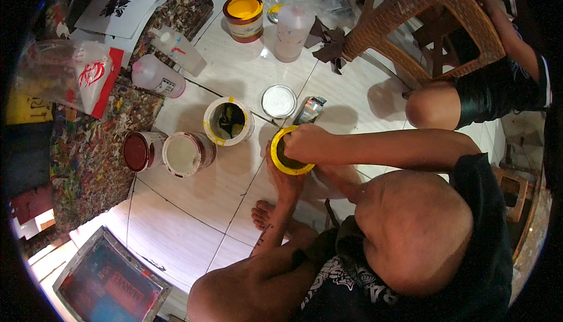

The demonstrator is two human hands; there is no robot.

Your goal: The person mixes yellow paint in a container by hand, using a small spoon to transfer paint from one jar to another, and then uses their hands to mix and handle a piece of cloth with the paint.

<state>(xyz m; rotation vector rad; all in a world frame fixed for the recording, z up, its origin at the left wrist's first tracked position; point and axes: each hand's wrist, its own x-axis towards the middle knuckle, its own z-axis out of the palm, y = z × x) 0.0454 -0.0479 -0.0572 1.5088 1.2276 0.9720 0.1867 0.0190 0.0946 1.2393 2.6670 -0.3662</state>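
A small pot with a bright yellow rim (pixel 282 170) is between my feet. My left hand (pixel 284 180) wraps round its near left side. My right hand (pixel 305 143) is closed in a fist at the pot's mouth, over its right edge; whatever it grips is hidden. Inside, the pot looks dark. Just left of it stands a white tub (pixel 243 138) with yellow smears on the rim and dark, yellow-streaked contents. A round metal lid (pixel 279 101) and a small shiny packet (pixel 311 110) lie on the tiles beyond my hands.
Cream (pixel 182 155) and dark red (pixel 136 151) paint cans stand left, beside a paint-crusted bench (pixel 111 175). Farther off are a yellow paint tub (pixel 244 30) and several plastic bottles (pixel 291 35). A brown stool (pixel 375 23) and another person's knee (pixel 433 106) occupy the far right; a framed screen (pixel 108 281) lies near left.
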